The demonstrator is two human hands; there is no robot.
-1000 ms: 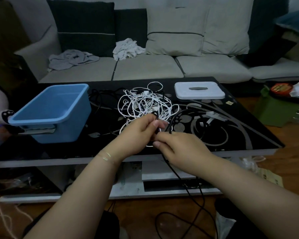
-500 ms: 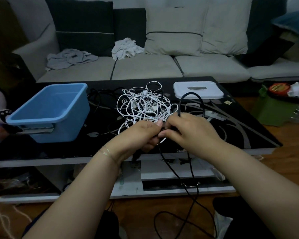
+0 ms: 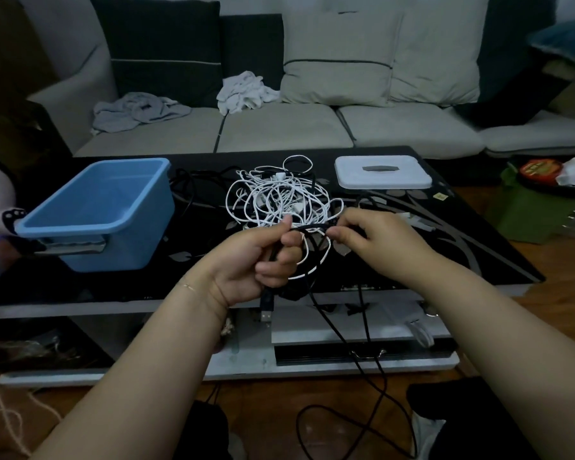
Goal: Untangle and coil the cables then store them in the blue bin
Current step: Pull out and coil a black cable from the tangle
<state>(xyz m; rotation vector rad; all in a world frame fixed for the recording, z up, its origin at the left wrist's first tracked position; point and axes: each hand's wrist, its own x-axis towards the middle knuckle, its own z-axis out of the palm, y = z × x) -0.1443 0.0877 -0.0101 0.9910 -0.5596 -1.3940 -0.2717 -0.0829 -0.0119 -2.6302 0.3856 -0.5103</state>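
1. On the floor nearest the camera, the black cable [image 3: 372, 370] trails in loose loops and rises past the bench [image 3: 478, 247] edge.
2. Above that edge, the left hand [image 3: 256, 260] has its grip curled round the black cable, whose USB plug [image 3: 267, 305] hangs below the fist.
3. Just beside it, the right hand [image 3: 375, 239] pinches the same cable between thumb and fingertips.
4. Behind the hands lies the tangled white cables [image 3: 279, 197] heap.
5. Left of it stands the blue bin [image 3: 103, 210]; a white lid [image 3: 382, 172] lies to the right.
6. A sofa [image 3: 279, 127] stands beyond.
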